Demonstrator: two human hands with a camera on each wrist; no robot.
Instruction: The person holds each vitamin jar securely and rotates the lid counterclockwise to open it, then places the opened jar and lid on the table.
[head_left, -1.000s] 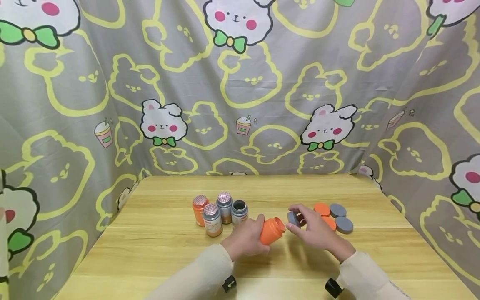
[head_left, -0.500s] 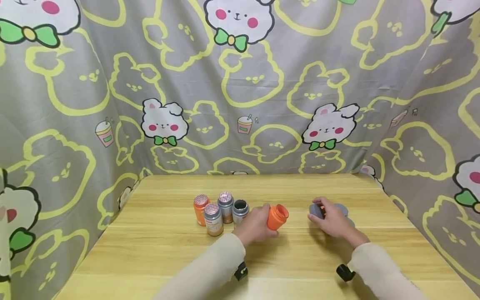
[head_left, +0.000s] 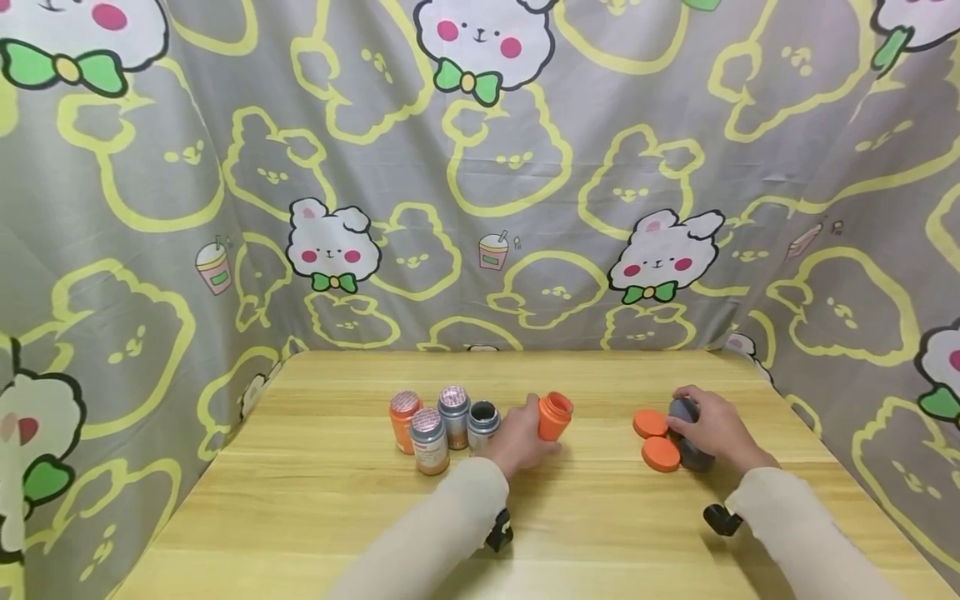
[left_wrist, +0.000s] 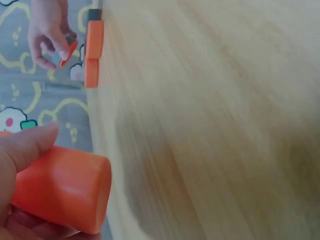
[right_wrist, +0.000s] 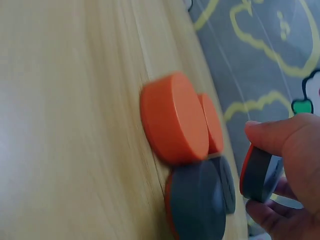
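Observation:
My left hand grips an orange bottle round its body, tilted, with its mouth uncovered. In the left wrist view the smooth base of that orange bottle faces the camera side. My right hand pinches a dark grey lid between thumb and fingers; an orange rim shows on its inner side. That lid is held above the group of lids. Two orange lids lie beside the right hand, and two grey lids lie close to them, partly hidden by the hand in the head view.
Left of the left hand stand an orange bottle and two grey bottles with foil-sealed mouths. A grey bottle with a dark open mouth stands against the left hand's side. A patterned curtain borders the wooden table.
My right hand has carried the grey lid rightward, away from the orange bottle to over the lids. My left hand and its bottle have shifted slightly right and back, the bottle now more upright.

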